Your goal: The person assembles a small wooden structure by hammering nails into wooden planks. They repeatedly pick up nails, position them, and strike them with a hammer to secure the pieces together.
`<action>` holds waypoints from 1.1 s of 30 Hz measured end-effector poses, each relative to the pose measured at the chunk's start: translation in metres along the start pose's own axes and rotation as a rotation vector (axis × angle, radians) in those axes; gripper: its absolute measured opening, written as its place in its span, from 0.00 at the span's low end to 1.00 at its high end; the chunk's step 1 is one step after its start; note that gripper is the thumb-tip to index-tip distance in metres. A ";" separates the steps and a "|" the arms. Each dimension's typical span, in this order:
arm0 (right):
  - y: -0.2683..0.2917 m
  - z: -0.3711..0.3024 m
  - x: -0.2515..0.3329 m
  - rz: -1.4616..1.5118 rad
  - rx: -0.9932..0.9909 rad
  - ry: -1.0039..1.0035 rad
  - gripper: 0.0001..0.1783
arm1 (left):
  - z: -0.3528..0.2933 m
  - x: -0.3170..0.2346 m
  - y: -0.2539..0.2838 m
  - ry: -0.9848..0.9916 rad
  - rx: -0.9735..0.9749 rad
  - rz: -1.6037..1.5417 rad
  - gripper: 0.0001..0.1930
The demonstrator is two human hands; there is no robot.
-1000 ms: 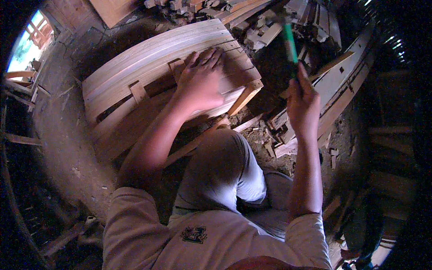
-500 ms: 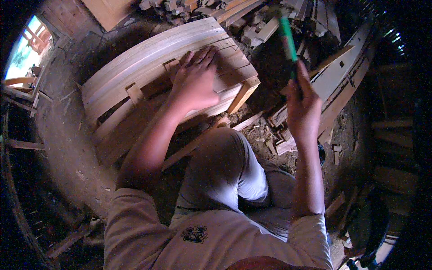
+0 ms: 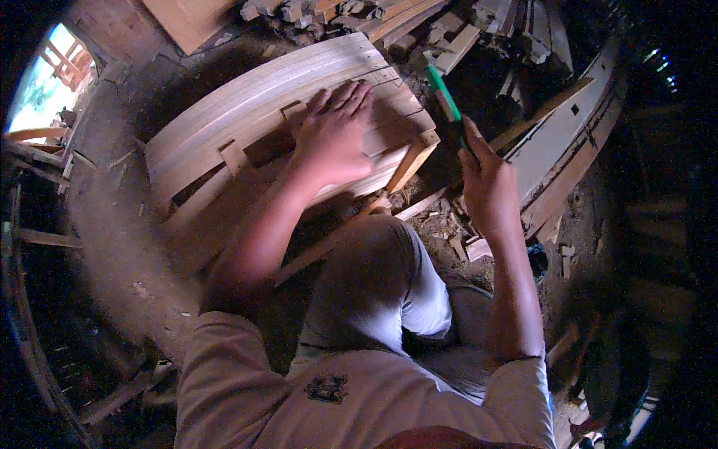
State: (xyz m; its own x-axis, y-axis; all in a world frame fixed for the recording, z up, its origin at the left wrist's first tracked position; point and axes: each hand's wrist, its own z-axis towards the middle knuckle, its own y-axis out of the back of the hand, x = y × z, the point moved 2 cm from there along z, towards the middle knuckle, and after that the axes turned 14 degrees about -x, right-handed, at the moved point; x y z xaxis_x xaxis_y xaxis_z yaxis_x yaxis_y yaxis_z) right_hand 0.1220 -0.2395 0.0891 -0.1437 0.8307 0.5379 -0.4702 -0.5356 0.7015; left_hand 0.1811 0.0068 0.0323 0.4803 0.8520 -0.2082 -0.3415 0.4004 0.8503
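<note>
A curved frame of pale wooden slats [image 3: 247, 112] lies on the dirt floor in front of me. My left hand [image 3: 335, 136] rests flat on its slats near the right end, fingers spread and pressing down. My right hand [image 3: 486, 183] is raised to the right of the frame and is closed around a tool with a green handle [image 3: 443, 91], which points up and away from me. My bent knee in light trousers [image 3: 374, 277] sits just below the frame.
Loose wood offcuts and planks [image 3: 389, 19] are piled behind the frame. Long boards [image 3: 561, 142] lean at the right. Chips litter the dirt floor [image 3: 120, 224]. A bright opening [image 3: 45, 82] shows at far left, with wooden pieces beside it.
My right hand with the green-handled tool has come down and slightly leftward, closer to the frame's right end. My left hand stays pressed on the slats.
</note>
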 end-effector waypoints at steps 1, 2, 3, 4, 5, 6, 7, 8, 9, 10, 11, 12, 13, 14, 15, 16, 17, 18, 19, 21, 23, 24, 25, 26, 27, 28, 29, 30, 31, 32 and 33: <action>-0.001 0.000 -0.001 -0.078 0.107 -0.005 0.29 | 0.001 0.002 0.000 0.009 0.007 0.013 0.50; 0.000 0.002 0.001 -0.021 0.004 0.023 0.30 | 0.000 0.002 0.000 0.024 0.017 0.022 0.50; 0.000 0.002 0.002 0.062 -0.102 0.032 0.30 | -0.001 0.003 0.000 0.039 0.028 0.031 0.50; 0.000 0.002 0.002 0.146 -0.207 0.040 0.30 | -0.002 0.003 0.001 0.048 0.017 0.017 0.50; 0.000 0.001 0.003 0.125 -0.203 0.051 0.30 | 0.000 0.001 0.001 0.051 0.007 -0.002 0.50; -0.001 -0.001 0.003 0.104 -0.196 0.062 0.30 | 0.002 0.000 0.001 0.054 -0.003 -0.022 0.49; -0.003 -0.003 0.004 0.083 -0.184 0.071 0.30 | 0.000 0.001 -0.002 0.035 -0.020 -0.019 0.48; -0.005 -0.003 0.000 -0.040 -0.025 0.093 0.30 | 0.000 0.001 -0.004 0.014 -0.046 -0.012 0.47; -0.004 -0.003 -0.001 -0.060 -0.001 0.104 0.30 | 0.001 0.002 -0.005 -0.008 -0.072 -0.006 0.47; -0.003 -0.001 -0.001 -0.074 0.022 0.124 0.30 | 0.002 0.005 -0.007 -0.010 -0.059 0.022 0.47; -0.001 0.000 0.000 0.018 -0.076 0.133 0.31 | -0.002 0.003 -0.004 -0.001 -0.038 0.051 0.47; 0.000 -0.001 0.003 0.071 -0.133 0.092 0.31 | -0.004 0.002 -0.003 0.009 -0.016 0.079 0.48; 0.002 0.000 0.005 0.126 -0.194 0.056 0.32 | -0.004 0.003 -0.005 0.014 -0.033 0.070 0.48; 0.005 -0.001 0.014 0.140 -0.218 -0.034 0.31 | -0.002 0.003 -0.004 0.013 -0.049 0.060 0.48; 0.001 -0.001 0.009 0.123 -0.203 0.041 0.31 | -0.001 0.003 -0.002 0.013 -0.065 0.050 0.48; -0.003 -0.002 0.004 0.107 -0.184 0.116 0.30 | -0.001 0.001 0.000 0.012 -0.064 0.001 0.49; -0.006 -0.002 0.002 0.089 -0.169 0.188 0.30 | 0.000 -0.001 0.002 0.018 -0.046 0.014 0.48; -0.003 -0.003 0.000 0.013 -0.037 0.190 0.30 | 0.001 -0.004 0.004 0.023 -0.027 0.028 0.48; -0.001 -0.003 0.001 -0.015 -0.006 0.161 0.31 | 0.003 -0.005 0.004 0.028 -0.008 0.041 0.48; -0.002 -0.006 0.007 0.027 -0.076 0.130 0.32 | -0.001 -0.001 0.004 0.018 -0.020 0.044 0.49; 0.005 -0.006 0.018 0.146 -0.297 0.126 0.32 | -0.001 0.002 0.002 0.009 -0.036 0.037 0.49; -0.001 -0.009 0.012 0.126 -0.340 0.153 0.31 | 0.000 0.002 0.000 0.005 -0.047 0.029 0.49; -0.008 -0.012 0.005 0.024 -0.192 0.147 0.31 | -0.001 0.002 -0.002 0.000 -0.058 0.022 0.49; -0.010 -0.009 0.001 -0.084 -0.051 0.144 0.31 | 0.000 0.003 -0.004 0.000 -0.069 0.014 0.48; -0.010 -0.006 -0.001 -0.191 0.089 0.140 0.31 | -0.001 0.004 -0.005 0.000 -0.079 0.007 0.48; -0.002 -0.001 -0.001 -0.127 0.099 0.094 0.31 | -0.001 0.005 -0.006 0.000 -0.089 -0.001 0.47; 0.003 -0.001 0.003 -0.029 -0.018 0.083 0.31 | -0.002 0.003 -0.003 0.024 -0.075 -0.001 0.47; 0.007 -0.001 0.009 0.068 -0.134 0.071 0.30 | -0.001 0.000 0.003 0.048 -0.061 -0.002 0.47; 0.005 -0.001 0.011 0.064 -0.144 0.077 0.29 | -0.002 -0.001 0.005 0.073 -0.047 -0.002 0.48; 0.005 -0.004 0.015 0.058 -0.149 0.082 0.29 | -0.004 0.003 0.002 0.057 -0.072 -0.007 0.47; 0.011 -0.006 0.018 0.031 -0.162 0.080 0.29 | -0.002 0.000 0.001 0.034 -0.050 0.000 0.48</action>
State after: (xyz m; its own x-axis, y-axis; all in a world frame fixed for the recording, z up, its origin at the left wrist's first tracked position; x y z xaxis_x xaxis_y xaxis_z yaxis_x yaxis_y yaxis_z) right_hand 0.1092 -0.2296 0.1038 -0.2264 0.8272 0.5143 -0.5976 -0.5350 0.5973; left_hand 0.1791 0.0075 0.0318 0.4527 0.8628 -0.2249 -0.3819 0.4156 0.8255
